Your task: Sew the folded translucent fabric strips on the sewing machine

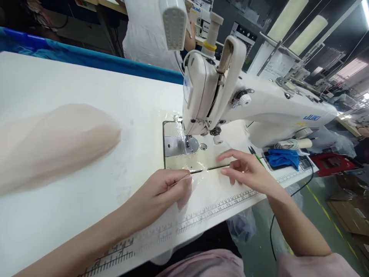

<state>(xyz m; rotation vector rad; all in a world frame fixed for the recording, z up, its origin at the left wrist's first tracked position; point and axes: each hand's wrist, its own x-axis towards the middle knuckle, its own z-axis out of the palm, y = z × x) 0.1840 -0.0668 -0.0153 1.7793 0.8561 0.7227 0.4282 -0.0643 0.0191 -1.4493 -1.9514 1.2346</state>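
Left hand (161,190) in closed grip, pinching sheer cloth (201,188) on worktop (86,96); right hand (245,171) open above it, holding nothing. Near front edge; free room leftward.

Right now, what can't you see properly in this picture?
- Sheer fabric piece, head view: almost see-through against the white table, so its edges are lost.
- Left hand: the fingertips curl in, hiding exactly what they pinch.
- Right hand: hard to tell if it touches the fabric.
- Needle of the sewing machine: too small.
- Person behind: cut off by the top edge.
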